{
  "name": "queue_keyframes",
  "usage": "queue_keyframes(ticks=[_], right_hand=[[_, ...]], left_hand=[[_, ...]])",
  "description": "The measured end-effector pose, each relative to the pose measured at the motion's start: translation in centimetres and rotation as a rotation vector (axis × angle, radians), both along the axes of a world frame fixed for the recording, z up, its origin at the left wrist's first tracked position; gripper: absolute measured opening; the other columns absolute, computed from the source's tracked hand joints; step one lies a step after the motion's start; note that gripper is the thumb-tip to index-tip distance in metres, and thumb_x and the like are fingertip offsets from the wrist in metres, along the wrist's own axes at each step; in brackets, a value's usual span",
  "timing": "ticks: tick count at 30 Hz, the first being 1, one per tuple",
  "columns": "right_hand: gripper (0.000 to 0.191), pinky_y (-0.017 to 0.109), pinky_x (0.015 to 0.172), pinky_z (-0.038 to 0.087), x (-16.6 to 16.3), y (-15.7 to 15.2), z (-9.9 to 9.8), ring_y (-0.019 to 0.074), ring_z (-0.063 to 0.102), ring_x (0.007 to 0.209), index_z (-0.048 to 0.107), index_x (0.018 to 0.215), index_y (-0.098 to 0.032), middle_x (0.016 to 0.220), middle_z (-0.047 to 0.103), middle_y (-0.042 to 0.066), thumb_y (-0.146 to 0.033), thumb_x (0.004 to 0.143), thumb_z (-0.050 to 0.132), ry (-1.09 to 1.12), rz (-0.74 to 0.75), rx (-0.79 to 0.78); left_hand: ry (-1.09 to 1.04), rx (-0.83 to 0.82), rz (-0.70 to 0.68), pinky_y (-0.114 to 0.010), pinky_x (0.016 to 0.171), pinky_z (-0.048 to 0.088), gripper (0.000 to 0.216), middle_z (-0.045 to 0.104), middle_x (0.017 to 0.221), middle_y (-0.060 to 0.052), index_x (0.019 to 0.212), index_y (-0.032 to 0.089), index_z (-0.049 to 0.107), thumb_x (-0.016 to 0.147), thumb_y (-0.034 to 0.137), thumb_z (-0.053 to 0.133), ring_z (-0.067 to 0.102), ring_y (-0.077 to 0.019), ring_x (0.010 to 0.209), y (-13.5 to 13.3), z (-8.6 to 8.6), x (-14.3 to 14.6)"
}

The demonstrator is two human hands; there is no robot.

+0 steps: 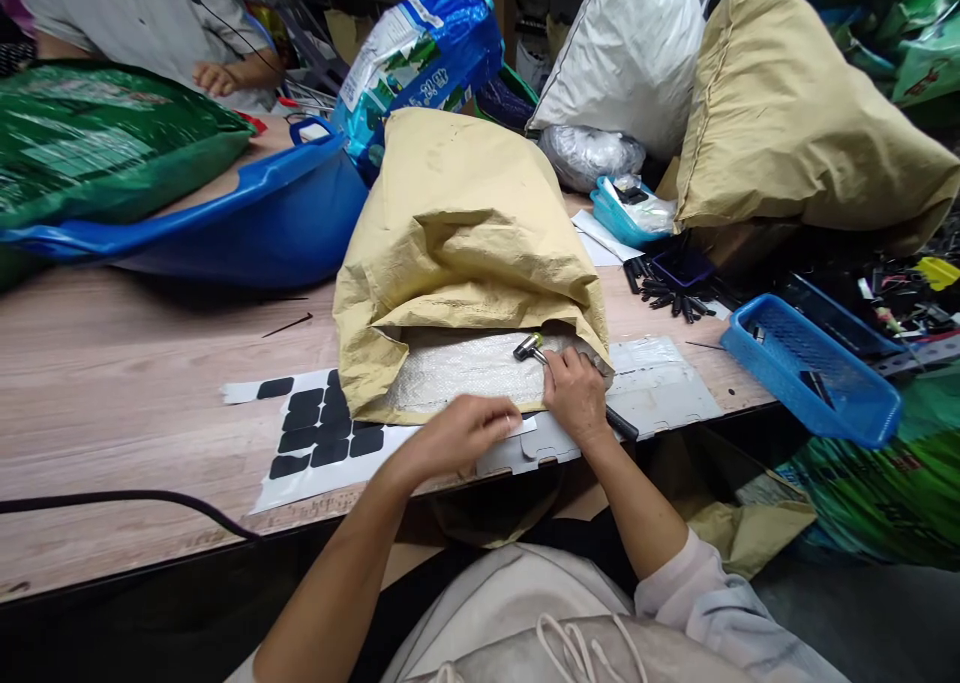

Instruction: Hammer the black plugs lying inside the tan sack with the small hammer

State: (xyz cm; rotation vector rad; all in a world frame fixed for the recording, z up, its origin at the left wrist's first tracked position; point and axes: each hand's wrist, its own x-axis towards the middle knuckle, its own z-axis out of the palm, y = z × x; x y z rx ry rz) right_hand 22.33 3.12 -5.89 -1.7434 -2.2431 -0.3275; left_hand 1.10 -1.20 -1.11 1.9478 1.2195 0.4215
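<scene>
A tan paper sack (465, 183) lies on the table with its mouth facing me and its white woven lining showing. My right hand (574, 393) is closed round a small hammer (531, 348). The hammer's head is over the lining at the sack's mouth, and its black handle sticks out below my palm. Just left of it, my left hand (476, 428) is at the lower lip of the sack with thumb and fingers pinched together. Whatever they hold is too small to make out. Under the sack lies a white sheet of black rounded stickers (311, 428).
A blue basin (277, 213) stands at left by a green sack (112, 143). At right are a blue basket (814, 373), black parts (675, 298) and another tan sack (802, 123). Flattened grey cardboard (660, 383) lies along the table edge. A co-worker's hand (217, 76) shows behind.
</scene>
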Motion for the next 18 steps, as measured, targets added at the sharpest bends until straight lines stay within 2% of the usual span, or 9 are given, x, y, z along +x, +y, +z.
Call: queue_keyframes(ticks=[2,4,6,9,12,15,18], right_hand=[[0.028,0.034,0.078,0.035,0.0,0.0,0.0,0.0235,0.054,0.094,0.07,0.123,-0.021,0.104,0.066,0.008,-0.025,0.101,0.054,0.0,0.004,0.003],[0.028,0.033,0.077,0.035,0.0,0.0,0.1,0.0233,0.054,0.094,0.07,0.124,-0.022,0.104,0.066,0.008,-0.025,0.102,0.053,0.002,0.007,0.003],[0.028,0.033,0.077,0.035,0.0,-0.1,0.1,0.0232,0.055,0.093,0.069,0.124,-0.021,0.103,0.066,0.008,-0.025,0.102,0.053,0.005,0.008,0.0],[0.028,0.033,0.076,0.035,0.0,-0.1,0.2,0.0231,0.055,0.093,0.069,0.124,-0.022,0.1,0.066,0.008,-0.023,0.101,0.054,0.013,0.012,-0.002],[0.027,0.033,0.076,0.035,0.0,-0.1,0.3,0.023,0.055,0.093,0.069,0.122,-0.022,0.1,0.066,0.008,-0.022,0.1,0.053,0.016,0.014,-0.004],[0.026,0.033,0.077,0.035,0.0,-0.1,0.3,0.023,0.055,0.093,0.07,0.12,-0.021,0.1,0.066,0.008,-0.023,0.1,0.053,0.011,0.011,-0.009],[0.026,0.034,0.077,0.035,0.0,-0.2,0.3,0.0228,0.055,0.094,0.069,0.121,-0.021,0.102,0.066,0.008,-0.023,0.101,0.053,0.007,0.019,-0.009]], left_hand=[[0.19,0.094,0.199,-0.035,0.077,0.048,0.032,0.076,0.088,-0.008,0.09,0.02,0.074,0.099,0.033,0.046,0.068,-0.027,0.084,3.5,1.0,-0.3],[0.37,0.135,0.38,-0.039,0.079,0.049,0.029,0.076,0.095,-0.013,0.096,0.02,0.075,0.097,0.026,0.046,0.07,-0.0317,0.09,7.0,1.5,-0.4],[0.416,0.166,0.455,-0.042,0.085,0.051,0.029,0.077,0.107,-0.014,0.109,0.022,0.075,0.094,0.021,0.05,0.07,-0.0343,0.1,9.9,1.5,-0.6],[0.324,0.303,0.459,-0.043,0.097,0.051,0.036,0.074,0.119,-0.012,0.123,0.024,0.07,0.093,0.018,0.051,0.066,-0.0331,0.113,13.0,1.6,-0.7],[0.277,0.392,0.472,-0.043,0.104,0.05,0.034,0.071,0.123,-0.014,0.123,0.02,0.068,0.095,0.018,0.048,0.064,-0.0323,0.119,14.6,1.8,-0.6],[0.257,0.381,0.486,-0.043,0.102,0.051,0.032,0.072,0.122,-0.016,0.123,0.016,0.066,0.095,0.019,0.051,0.066,-0.0334,0.117,15.2,1.6,0.1],[0.228,0.328,0.421,-0.041,0.1,0.052,0.029,0.076,0.118,-0.016,0.119,0.014,0.07,0.092,0.022,0.06,0.068,-0.0341,0.115,15.3,0.6,0.9]])
